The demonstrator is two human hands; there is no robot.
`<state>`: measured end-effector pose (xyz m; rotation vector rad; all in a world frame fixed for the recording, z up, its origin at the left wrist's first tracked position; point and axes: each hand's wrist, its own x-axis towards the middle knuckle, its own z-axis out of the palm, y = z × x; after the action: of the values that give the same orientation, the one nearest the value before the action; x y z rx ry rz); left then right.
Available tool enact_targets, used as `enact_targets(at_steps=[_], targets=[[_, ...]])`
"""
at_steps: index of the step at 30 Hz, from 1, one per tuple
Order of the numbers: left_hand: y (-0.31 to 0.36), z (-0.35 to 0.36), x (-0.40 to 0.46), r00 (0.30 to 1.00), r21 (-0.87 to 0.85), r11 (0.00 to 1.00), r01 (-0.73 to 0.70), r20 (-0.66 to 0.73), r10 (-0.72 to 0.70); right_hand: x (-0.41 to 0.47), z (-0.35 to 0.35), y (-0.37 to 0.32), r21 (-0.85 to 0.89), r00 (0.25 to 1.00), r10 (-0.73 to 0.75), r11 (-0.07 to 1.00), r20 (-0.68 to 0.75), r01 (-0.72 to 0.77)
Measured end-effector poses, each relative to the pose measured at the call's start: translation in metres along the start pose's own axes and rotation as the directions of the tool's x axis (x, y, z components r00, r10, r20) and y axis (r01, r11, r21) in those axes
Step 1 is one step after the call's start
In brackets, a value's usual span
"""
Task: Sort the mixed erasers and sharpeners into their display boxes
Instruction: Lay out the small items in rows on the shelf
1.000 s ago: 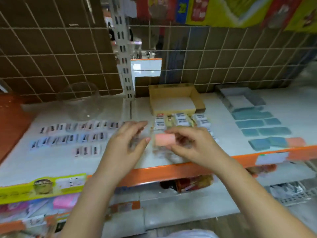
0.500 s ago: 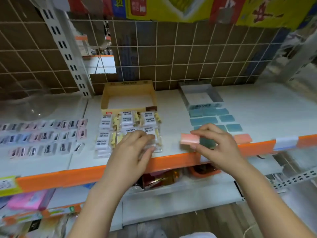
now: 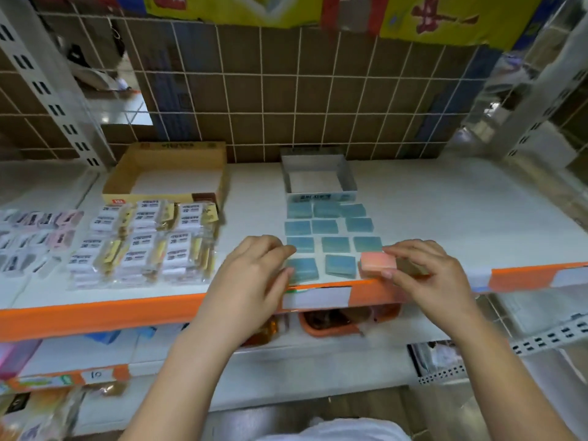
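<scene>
My right hand pinches a pink eraser just above the shelf's front edge, at the right end of the nearest row of blue erasers. A second pink piece seems to lie directly under it. My left hand hovers with loosely curled fingers beside the nearest-left blue eraser and holds nothing. Behind the blue rows stands a grey display box. A tan cardboard box stands to its left, with wrapped white erasers laid out before it.
Small pastel sharpeners lie in rows at the far left. The shelf has an orange front lip with white price labels. A brown tiled wall rises behind. Lower shelves hold packaged goods and an orange tray.
The view swung right. My right hand carried the pink eraser from the white erasers over to the blue rows. My left hand left the white packs and followed toward the blue erasers.
</scene>
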<state>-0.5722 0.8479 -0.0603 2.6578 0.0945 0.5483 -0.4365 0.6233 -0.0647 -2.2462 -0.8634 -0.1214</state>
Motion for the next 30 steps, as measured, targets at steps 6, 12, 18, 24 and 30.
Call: enact_targets(at_steps=[6,12,18,24,30], targets=[[0.043,0.041,0.029,0.998,0.028,0.998,0.054,0.012,-0.054,0.017,-0.011,0.034,0.043,0.991,-0.134,0.99,0.021,0.133],[0.055,0.056,0.038,0.992,0.15,0.987,0.05,0.11,-0.067,0.021,0.0,0.046,0.087,0.968,-0.22,0.974,0.125,0.21],[0.064,0.058,0.039,0.991,0.149,0.983,0.106,0.071,-0.117,0.024,0.0,0.051,0.163,0.958,-0.247,0.961,0.147,0.223],[0.059,0.033,0.025,0.984,0.201,0.963,0.181,-0.042,-0.176,0.041,0.011,0.018,0.166,0.923,-0.376,0.918,0.084,0.36],[0.035,-0.011,-0.01,0.938,0.287,0.895,0.342,-0.159,-0.308,0.053,0.046,-0.042,0.077,0.86,-0.498,0.867,0.115,0.492]])
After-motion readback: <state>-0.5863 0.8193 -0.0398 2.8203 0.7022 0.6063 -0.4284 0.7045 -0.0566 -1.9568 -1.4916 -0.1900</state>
